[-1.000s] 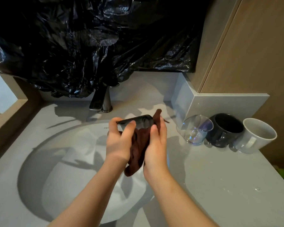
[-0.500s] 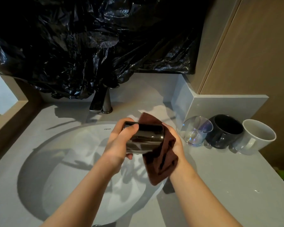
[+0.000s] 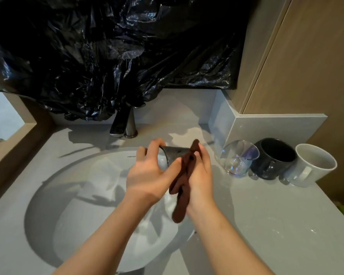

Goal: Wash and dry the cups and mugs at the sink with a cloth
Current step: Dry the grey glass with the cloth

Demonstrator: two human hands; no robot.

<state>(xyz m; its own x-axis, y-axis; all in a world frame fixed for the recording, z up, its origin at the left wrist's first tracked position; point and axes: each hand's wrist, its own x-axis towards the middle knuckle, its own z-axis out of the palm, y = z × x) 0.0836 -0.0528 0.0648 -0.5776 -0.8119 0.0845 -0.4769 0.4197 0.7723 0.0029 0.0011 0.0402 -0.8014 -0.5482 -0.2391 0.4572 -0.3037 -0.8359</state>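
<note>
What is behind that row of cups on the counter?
Behind the clear glass, dark mug and white mug stands a grey ledge, with wooden panelling above. The mugs cover the ledge's foot.

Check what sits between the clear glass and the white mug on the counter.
The black mug, lying on its side like its neighbours, between the clear glass and the white mug. Head view.

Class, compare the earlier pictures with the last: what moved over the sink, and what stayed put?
The right hand bunched the brown cloth against the dark glass, which the left hand kept gripping and turned. The three cups on the counter stayed.
</note>
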